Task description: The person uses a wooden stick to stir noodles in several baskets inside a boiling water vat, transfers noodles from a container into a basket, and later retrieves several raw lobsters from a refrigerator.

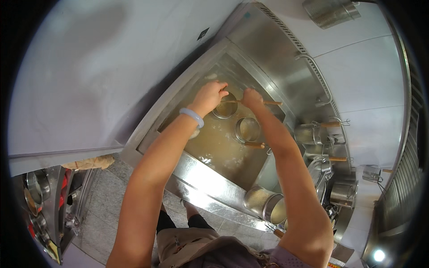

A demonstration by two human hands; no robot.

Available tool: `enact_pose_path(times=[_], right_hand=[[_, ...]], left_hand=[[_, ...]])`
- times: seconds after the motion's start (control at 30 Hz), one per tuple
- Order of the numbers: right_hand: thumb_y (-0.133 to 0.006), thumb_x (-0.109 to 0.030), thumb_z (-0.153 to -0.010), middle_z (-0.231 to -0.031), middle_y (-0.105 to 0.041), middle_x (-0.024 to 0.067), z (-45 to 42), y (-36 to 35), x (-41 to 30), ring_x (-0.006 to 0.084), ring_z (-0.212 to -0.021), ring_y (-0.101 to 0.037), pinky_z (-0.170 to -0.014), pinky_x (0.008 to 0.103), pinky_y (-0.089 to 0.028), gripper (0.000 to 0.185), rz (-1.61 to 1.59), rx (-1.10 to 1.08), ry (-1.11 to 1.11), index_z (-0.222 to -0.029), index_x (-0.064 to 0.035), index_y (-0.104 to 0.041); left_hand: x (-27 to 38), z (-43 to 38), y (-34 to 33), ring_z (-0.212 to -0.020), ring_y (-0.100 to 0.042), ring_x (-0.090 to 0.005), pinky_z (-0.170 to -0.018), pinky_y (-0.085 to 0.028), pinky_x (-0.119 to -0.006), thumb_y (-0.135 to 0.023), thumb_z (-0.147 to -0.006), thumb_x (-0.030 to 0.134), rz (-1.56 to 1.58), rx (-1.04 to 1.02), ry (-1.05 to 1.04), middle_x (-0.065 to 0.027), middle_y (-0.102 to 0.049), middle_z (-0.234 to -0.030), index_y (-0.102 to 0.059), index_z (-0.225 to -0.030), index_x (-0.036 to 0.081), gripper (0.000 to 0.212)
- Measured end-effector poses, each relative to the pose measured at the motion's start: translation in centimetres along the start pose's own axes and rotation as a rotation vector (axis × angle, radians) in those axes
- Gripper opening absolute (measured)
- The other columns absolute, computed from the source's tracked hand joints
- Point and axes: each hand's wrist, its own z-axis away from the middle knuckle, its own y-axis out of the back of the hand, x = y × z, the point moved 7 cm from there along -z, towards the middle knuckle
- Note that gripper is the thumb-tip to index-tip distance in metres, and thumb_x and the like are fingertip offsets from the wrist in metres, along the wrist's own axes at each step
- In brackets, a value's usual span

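Observation:
My right hand [252, 97] grips a long thin wooden stick [273, 103], probably chopsticks. Its near part reaches left over a round metal strainer basket [225, 115] sunk in cloudy liquid. My left hand [210, 95], with a pale bangle at its wrist, hovers at that basket's left rim. Its fingers are bent towards the thumb; whether anything is between them cannot be told. Noodle-like food seems to lie in the basket. A second strainer basket [248, 130] with a wooden handle [254, 145] sits nearer to me in the steel cooking vat [231, 179].
An upright mesh strainer [264, 202] stands on the vat's front ledge. More strainers [310, 134] hang along the right wall below a bent metal pipe [321, 75]. A large metal pot [344, 193] stands further right. At left are a white wall [100, 83] and shelves with bowls [38, 186].

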Motion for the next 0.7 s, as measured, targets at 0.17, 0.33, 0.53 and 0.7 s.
enact_pose_path(times=[0.17, 0.33, 0.53, 0.7], right_hand=[[-0.062, -0.023, -0.075, -0.096, -0.063, 0.0143, 0.7, -1.1, -0.9, 0.0293, -0.093, -0.06, -0.078, 0.0402, -0.049, 0.03, 0.196, -0.066, 0.098, -0.098, -0.0036, -0.061], [-0.057, -0.018, -0.076, -0.093, -0.064, 0.0125, 2.5, -0.6, -1.1, 0.0285, -0.087, -0.063, -0.073, 0.0381, -0.051, 0.022, 0.225, 0.015, 0.221, -0.093, -0.0056, -0.063], [-0.055, -0.023, -0.072, -0.078, -0.063, 0.009, 10.8, 13.6, 6.2, 0.0275, -0.076, -0.062, -0.065, 0.0412, -0.05, 0.015, 0.268, 0.164, 0.197, -0.075, -0.0117, -0.065], [-0.056, -0.02, -0.073, -0.075, -0.063, 0.0078, 12.1, 6.4, 14.1, 0.0272, -0.073, -0.062, -0.06, 0.0407, -0.049, 0.011, 0.44, 0.118, 0.329, -0.075, -0.0133, -0.065]], left_hand=[[-0.2, 0.4, -0.1, -0.091, -0.053, -0.0353, -0.077, -0.042, -0.04, -0.057, -0.08, 0.017, 0.034, -0.033, 0.056, -0.0197, -0.057, -0.099, -0.058, -0.103, 0.001, 0.028], [0.5, -0.1, -1.0, -0.08, -0.055, -0.032, -0.072, -0.043, -0.036, -0.057, -0.081, 0.015, 0.025, -0.051, 0.021, -0.0174, -0.056, -0.093, -0.056, -0.106, 0.0, 0.029], [-0.3, 1.3, 1.1, -0.092, -0.054, -0.0351, -0.078, -0.043, -0.04, -0.059, -0.08, 0.016, -0.105, 0.163, 0.102, -0.0192, -0.053, -0.105, -0.048, -0.117, 0.002, 0.041], [3.2, 3.4, -0.3, -0.093, -0.053, -0.0365, -0.076, -0.044, -0.041, -0.06, -0.078, 0.014, -0.161, 0.333, 0.225, -0.0187, -0.048, -0.11, -0.043, -0.118, 0.0, 0.046]])
